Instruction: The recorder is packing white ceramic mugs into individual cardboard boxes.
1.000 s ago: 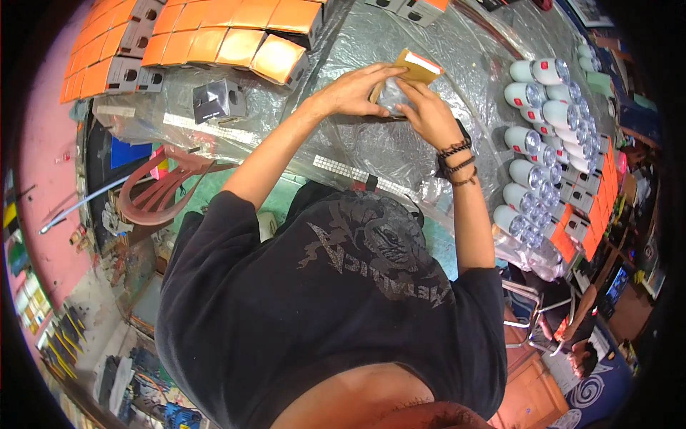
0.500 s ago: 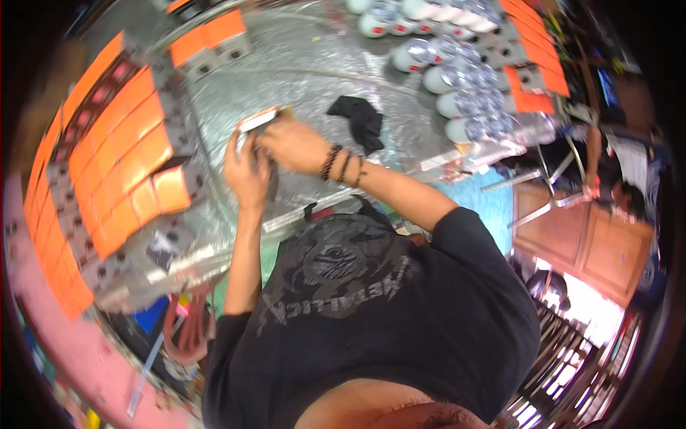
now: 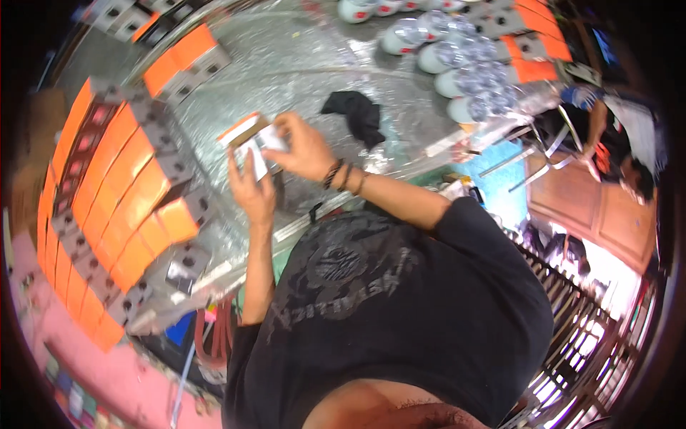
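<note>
A small box (image 3: 249,134) with an orange edge, white flaps and a brown side is held up over the plastic-covered table (image 3: 250,57). My left hand (image 3: 250,184) grips it from below, fingers raised along its side. My right hand (image 3: 304,149), with dark bracelets at the wrist, pinches the white flaps on the box's right side. A crumpled black cloth (image 3: 357,114) lies on the plastic to the right of my right hand.
Stacks of orange-topped boxes (image 3: 121,214) line the left, with more (image 3: 182,61) farther back. Rows of pale tumblers with clear lids (image 3: 454,64) and boxes (image 3: 536,43) stand at the right. A co-worker (image 3: 607,143) sits beyond the table's right end, near metal chair legs (image 3: 557,139).
The view has turned. Both hands hold the box, whose white flaps now stick out; since half a second ago my right hand has shifted to its right side.
</note>
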Motion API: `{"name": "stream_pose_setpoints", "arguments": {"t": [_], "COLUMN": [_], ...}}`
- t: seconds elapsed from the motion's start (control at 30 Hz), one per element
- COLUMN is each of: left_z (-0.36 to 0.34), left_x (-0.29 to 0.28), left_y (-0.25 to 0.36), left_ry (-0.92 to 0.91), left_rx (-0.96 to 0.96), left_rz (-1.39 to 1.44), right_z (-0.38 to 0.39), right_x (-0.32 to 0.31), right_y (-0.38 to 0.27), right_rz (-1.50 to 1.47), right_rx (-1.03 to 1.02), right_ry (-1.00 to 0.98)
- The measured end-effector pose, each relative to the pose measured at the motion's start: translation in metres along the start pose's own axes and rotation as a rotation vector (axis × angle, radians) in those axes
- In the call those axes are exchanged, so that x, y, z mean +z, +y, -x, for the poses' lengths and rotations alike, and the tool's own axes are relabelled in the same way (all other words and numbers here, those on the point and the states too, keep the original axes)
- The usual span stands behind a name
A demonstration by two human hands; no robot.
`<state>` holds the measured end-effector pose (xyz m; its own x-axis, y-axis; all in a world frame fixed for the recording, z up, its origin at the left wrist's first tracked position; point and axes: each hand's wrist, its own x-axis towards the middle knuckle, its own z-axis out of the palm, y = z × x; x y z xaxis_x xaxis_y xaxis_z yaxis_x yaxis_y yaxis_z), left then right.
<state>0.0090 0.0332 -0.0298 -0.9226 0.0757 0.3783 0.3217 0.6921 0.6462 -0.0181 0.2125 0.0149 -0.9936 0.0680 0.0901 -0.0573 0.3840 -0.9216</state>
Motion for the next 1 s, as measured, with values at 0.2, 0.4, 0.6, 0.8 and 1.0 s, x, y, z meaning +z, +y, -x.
{"name": "stream_pose_setpoints", "arguments": {"t": [0.2,0.4,0.6,0.8,1.0], "left_z": [0.009,0.005,0.009,-0.001,-0.021], "left_x": [-0.005,-0.005,-0.001,0.012,0.012], "left_y": [-0.005,-0.014,-0.019,-0.038,-0.043], "left_ry": [-0.052,-0.019,-0.090,-0.165,-0.083], "left_rx": [-0.081,-0.172,-0.270,-0.205,-0.092], "left_rz": [0.075,0.355,0.448,0.362,0.329], "right_z": [-0.009,-0.011,-0.031,-0.030,-0.031], "right_x": [0.004,0.010,-0.002,-0.014,-0.014], "right_y": [0.020,0.017,0.009,0.011,0.014], "right_rz": [-0.063,0.080,0.160,0.388,0.484], "right_rx": [-0.146,-0.080,-0.307,-0.634,-0.669], "right_ry": [-0.123,-0.140,-0.224,-0.545,-0.553]}}
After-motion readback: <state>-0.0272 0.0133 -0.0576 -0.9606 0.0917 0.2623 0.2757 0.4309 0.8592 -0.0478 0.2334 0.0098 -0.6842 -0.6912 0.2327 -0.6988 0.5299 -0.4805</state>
